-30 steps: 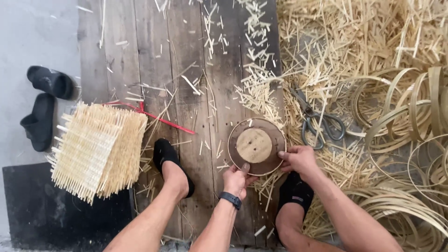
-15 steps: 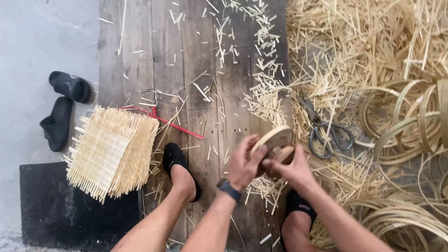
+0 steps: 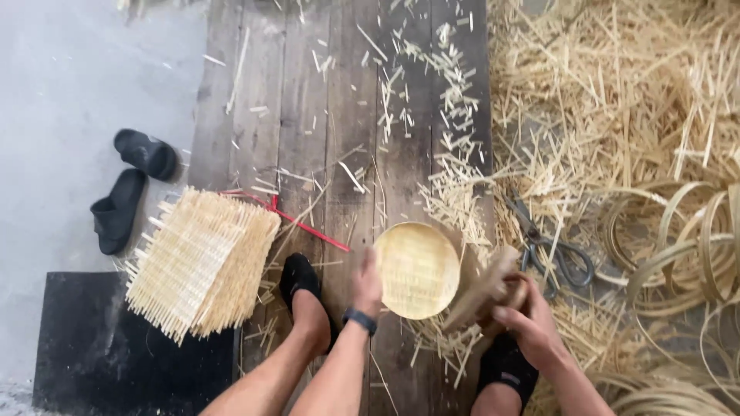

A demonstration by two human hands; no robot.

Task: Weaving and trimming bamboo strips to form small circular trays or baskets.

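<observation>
A small round woven bamboo basket (image 3: pixel 417 269) faces up at me over the wooden planks. My left hand (image 3: pixel 368 282), with a dark band on the wrist, grips its left rim. To the right, my right hand (image 3: pixel 526 321) holds a pale wooden round block (image 3: pixel 484 294), tilted and blurred, just beside the basket's right edge. Both hands are above my feet in black shoes (image 3: pixel 302 283).
A stack of square woven bamboo mats (image 3: pixel 202 260) lies to the left, with a red strip (image 3: pixel 297 221) beside it. Scissors (image 3: pixel 556 254) rest in bamboo scraps on the right near coiled bamboo hoops (image 3: pixel 678 231). Black slippers (image 3: pixel 129 187) and a black mat (image 3: pixel 116 347) lie far left.
The round piece lay flat under both hands, then was lifted and turned. Now the woven basket is in my left hand and the wooden block is apart in my right.
</observation>
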